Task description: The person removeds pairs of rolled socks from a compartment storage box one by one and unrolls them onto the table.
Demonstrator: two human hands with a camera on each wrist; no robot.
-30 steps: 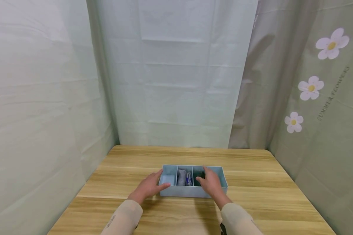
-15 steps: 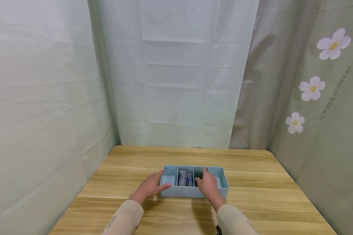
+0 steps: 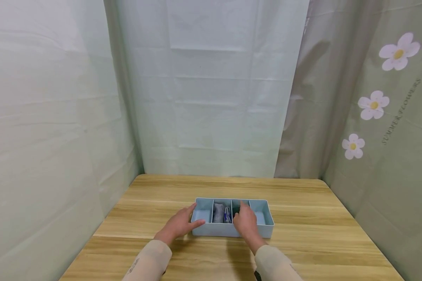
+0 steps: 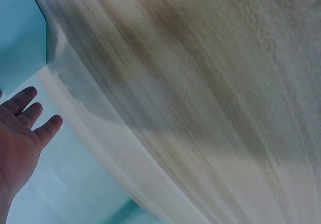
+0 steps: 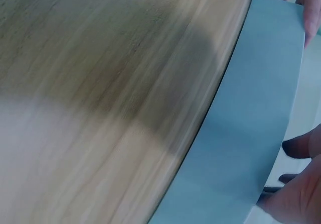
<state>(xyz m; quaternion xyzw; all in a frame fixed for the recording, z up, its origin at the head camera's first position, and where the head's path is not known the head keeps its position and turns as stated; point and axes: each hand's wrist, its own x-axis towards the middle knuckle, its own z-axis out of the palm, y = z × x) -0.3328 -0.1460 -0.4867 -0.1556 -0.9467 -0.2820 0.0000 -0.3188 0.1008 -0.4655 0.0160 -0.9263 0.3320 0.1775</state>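
A light blue divided organizer box (image 3: 216, 229) sits on the table. My left hand (image 3: 177, 224) is at its left end, fingers straight toward the far corner and thumb by the front rim; the left wrist view shows the hand (image 4: 20, 143) with fingers spread. My right hand (image 3: 246, 222) reaches over the front rim into the third compartment, index finger extended, touching or just above a dark green thing (image 3: 236, 207) mostly hidden beneath it. In the right wrist view, the right hand's fingers (image 5: 301, 146) dip behind the box wall (image 5: 241, 118).
In the second compartment lie a grey rolled cloth (image 3: 218, 213) and a blue-and-white bundle, perhaps a cable (image 3: 227, 215). The outer left and right compartments show bare floors. Wood-grain table (image 3: 154, 187) surrounds the box; pale curtains (image 3: 211, 117) hang behind and at both sides.
My right hand has shifted slightly left and over the third compartment, covering more of the dark green thing and uncovering the right compartment. My left hand has stayed at the box's left end.
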